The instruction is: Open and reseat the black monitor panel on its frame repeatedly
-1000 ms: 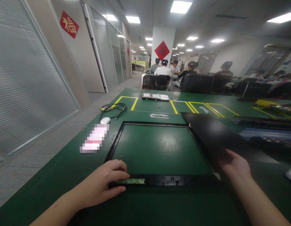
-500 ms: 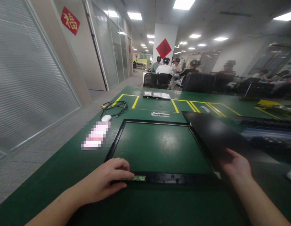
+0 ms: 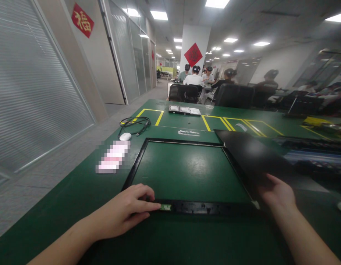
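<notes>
Along the bottom of the frame runs the bare near part of a green table [image 3: 170, 243]. At lower left of centre, the left hand [image 3: 131, 209] lies over the near bar of a black rectangular frame [image 3: 211, 208]; its index finger is stretched out, the tip touching a small green board [image 3: 166, 207] set on that bar. The thumb stays apart from the index finger, below it, and whether the two press the bar between them cannot be told. The black frame lies flat across the middle of the view, green tabletop showing through it.

At lower right, the right hand [image 3: 279, 193] is at the near left edge of a dark panel [image 3: 250, 154], thumb up; its other fingers are lost in shadow, so their grip cannot be told. The panel slants beside the frame's right bar.

Left of the frame are a pink-and-white item [image 3: 113, 156] blurred into blocks, a white mouse [image 3: 125, 137] and a coiled black cable [image 3: 135, 125]. Beyond the frame lie pale strips [image 3: 188, 133], then three silver-topped units [image 3: 184, 110] in a row. At upper centre, people [image 3: 194, 78] sit before a pillar [image 3: 196, 34].
</notes>
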{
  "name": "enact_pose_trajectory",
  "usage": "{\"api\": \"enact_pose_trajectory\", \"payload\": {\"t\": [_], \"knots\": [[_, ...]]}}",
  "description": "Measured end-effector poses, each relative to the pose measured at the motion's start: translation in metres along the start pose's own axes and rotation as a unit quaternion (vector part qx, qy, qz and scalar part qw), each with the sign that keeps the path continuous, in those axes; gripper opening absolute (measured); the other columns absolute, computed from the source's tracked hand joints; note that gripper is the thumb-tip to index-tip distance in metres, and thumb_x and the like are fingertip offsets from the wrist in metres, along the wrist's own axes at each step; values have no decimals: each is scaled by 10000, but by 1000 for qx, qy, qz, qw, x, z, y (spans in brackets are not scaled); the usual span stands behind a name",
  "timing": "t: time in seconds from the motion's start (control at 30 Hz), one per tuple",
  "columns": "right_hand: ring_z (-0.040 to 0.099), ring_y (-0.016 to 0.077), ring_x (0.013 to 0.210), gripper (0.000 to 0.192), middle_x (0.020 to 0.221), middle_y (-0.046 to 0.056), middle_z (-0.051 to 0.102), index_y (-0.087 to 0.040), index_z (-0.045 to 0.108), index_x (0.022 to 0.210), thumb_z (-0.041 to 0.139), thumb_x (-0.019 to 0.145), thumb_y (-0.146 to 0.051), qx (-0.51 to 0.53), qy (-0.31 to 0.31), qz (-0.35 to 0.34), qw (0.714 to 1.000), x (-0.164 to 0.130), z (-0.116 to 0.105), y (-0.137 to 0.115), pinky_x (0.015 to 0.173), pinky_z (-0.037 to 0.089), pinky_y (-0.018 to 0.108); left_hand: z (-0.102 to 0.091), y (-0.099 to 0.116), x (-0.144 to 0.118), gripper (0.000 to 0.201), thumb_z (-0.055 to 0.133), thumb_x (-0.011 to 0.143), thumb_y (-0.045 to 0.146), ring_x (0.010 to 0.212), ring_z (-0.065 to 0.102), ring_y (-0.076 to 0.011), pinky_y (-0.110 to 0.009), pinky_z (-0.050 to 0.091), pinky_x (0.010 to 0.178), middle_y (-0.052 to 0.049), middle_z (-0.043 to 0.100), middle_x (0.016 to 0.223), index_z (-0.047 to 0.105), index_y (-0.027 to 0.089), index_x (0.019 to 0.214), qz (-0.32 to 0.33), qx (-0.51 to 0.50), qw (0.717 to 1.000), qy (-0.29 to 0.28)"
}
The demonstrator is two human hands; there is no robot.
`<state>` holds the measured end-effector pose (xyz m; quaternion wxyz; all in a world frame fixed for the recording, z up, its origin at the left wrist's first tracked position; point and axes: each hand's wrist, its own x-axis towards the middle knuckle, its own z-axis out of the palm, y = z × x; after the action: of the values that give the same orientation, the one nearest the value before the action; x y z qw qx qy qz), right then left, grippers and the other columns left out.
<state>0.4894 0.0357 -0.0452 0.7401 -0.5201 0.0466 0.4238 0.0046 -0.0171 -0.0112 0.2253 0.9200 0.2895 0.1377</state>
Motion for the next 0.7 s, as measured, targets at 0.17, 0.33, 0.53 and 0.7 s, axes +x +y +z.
{"api": "enact_pose_trajectory", "payload": {"t": [0.17,0.33,0.53,0.7], "knots": [[710,144,700,300,966,38,754,-193,678,971,503,799,-21,-4,-7,2,1000,-3,1,0,622,638,270,1,0,-1,509,511,949,152,980,603,-233,-355,520,817,-71,620,1190,559,403,1388,10,-14,1000,23],[711,144,692,285,945,39,752,-185,673,980,510,804,-31,-2,-9,6,1000,-1,0,0,574,632,255,-1,3,0,483,528,951,169,976,607,-231,-356,518,823,-58,626,1185,592,437,1348,3,-23,1000,21],[711,174,695,369,938,18,755,-240,660,1043,498,789,-27,-55,-37,-30,997,5,-5,-3,719,654,371,1,2,-2,523,556,925,157,1029,625,-243,-379,533,868,-57,637,1228,577,434,1368,-16,-19,1000,8],[683,133,625,249,813,12,720,-193,663,890,513,818,-8,-32,-13,-27,999,-12,2,-11,589,612,238,2,-5,-9,634,619,892,219,1195,600,-279,-427,508,989,-59,594,1377,451,410,1472,-79,-20,996,39]]}}
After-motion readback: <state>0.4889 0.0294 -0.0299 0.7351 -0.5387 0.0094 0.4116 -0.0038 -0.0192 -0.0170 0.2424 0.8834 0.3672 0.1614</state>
